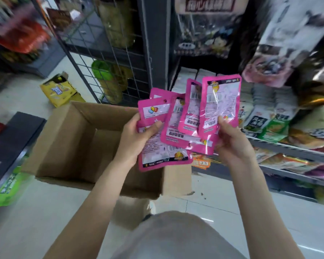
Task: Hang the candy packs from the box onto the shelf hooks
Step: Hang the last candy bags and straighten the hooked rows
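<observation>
My left hand (137,139) and right hand (232,144) both pinch a fan of glossy pink candy packs (187,124) above the open brown cardboard box (67,139); long axes upright, shelf to the right, right hand nearer.

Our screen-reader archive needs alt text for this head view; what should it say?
Two bare hands, left hand and right hand, hold a fan of pink candy packs above an open cardboard box on a shop floor, with stocked snack shelves to the right.

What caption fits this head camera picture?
Both hands, left and right, hold pink candy packs above an open cardboard box.
</observation>
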